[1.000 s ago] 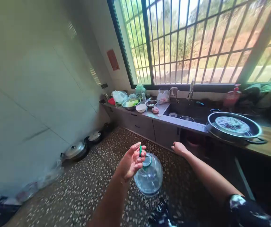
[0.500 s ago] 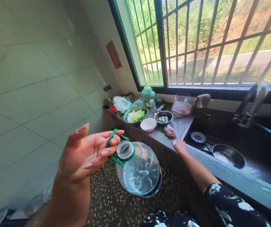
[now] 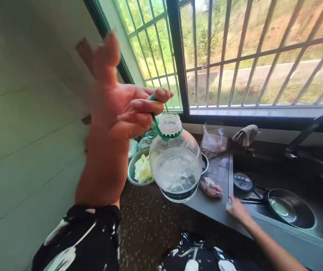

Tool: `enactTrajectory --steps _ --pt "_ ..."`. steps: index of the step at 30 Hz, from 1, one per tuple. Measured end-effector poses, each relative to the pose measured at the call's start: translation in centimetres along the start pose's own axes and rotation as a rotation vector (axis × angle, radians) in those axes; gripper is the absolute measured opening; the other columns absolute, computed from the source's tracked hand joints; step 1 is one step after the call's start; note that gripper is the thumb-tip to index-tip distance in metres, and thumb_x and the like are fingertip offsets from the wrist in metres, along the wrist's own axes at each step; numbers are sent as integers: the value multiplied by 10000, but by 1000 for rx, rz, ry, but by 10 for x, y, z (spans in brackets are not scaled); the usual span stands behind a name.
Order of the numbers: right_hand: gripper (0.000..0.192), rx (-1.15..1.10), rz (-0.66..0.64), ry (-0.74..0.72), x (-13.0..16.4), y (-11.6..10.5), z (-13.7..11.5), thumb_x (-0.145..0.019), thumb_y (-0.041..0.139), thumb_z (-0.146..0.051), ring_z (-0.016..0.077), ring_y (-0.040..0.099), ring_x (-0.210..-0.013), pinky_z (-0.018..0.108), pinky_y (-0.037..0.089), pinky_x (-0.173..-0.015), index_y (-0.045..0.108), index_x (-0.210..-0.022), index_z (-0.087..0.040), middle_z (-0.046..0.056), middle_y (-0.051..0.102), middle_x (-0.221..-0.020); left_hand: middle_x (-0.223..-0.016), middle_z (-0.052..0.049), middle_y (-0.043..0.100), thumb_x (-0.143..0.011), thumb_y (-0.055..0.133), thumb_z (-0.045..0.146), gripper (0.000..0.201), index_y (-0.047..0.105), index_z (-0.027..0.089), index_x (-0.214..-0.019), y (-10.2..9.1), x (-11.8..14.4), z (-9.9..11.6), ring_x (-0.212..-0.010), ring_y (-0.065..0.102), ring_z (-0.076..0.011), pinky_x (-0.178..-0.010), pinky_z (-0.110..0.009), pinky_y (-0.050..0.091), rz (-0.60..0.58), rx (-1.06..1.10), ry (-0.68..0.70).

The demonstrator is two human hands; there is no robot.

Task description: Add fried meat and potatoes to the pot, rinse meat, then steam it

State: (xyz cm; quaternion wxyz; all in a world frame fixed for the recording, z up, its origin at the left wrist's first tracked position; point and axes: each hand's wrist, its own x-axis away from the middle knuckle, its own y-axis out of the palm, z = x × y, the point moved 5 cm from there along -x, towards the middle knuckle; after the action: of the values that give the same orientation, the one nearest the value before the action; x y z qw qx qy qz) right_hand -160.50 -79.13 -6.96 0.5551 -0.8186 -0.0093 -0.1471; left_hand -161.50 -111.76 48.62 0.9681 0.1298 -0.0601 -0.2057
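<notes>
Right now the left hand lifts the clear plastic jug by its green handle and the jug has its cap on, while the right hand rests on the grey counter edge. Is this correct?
Not quite: the clear plastic jug has no cap; its mouth is open in the head view. The left hand does hold its green handle, and the right hand rests on the grey counter edge.

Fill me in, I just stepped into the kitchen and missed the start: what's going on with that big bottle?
A person is lifting a large clear plastic bottle by its green handle, hooked over the fingers of the left hand. The bottle has no cap and hangs in the air in front of the counter, looking nearly empty. The right hand rests on the counter edge beside the sink, where a metal pan lies. A bowl of chopped greens sits behind the bottle.
</notes>
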Motion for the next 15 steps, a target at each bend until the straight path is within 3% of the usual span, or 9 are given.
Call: enactTrajectory --steps 3,7,11,15 --pt "449 -247 136 111 0 -49 17 -642 572 -364 265 614 -940 315 471 -795 619 -1048 -181 111 643 -994 -717 22 393 -745 -107 695 935 402 51 -1192 -11 -63 22 -484 456 31 -457 -67 211 -121 2 7" --pt "509 -569 240 300 12 -95 56 -558 572 -554 261 644 -760 338 515 -672 628 -943 -226 61 671 -839 -621 29 363 -693 203 844 861 474 89 -1005 -25 -142 35 -375 255 49 -367 -50 95 -229 58 -59" --pt "542 -767 260 443 29 -95 83 -474 614 -630 276 646 -703 356 532 -597 621 -876 -267 58 673 -772 -594 39 331 -753 165 797 800 475 95 -979 -47 -221 30 -391 197 38 -345 -51 83 -229 75 -85" --pt "467 -809 311 490 43 -81 95 -453 605 -633 289 651 -659 370 547 -552 634 -802 -325 45 676 -731 -594 23 382 -777 282 750 670 483 132 -939 -64 -300 1 -379 224 8 -274 -80 103 -150 139 -83"
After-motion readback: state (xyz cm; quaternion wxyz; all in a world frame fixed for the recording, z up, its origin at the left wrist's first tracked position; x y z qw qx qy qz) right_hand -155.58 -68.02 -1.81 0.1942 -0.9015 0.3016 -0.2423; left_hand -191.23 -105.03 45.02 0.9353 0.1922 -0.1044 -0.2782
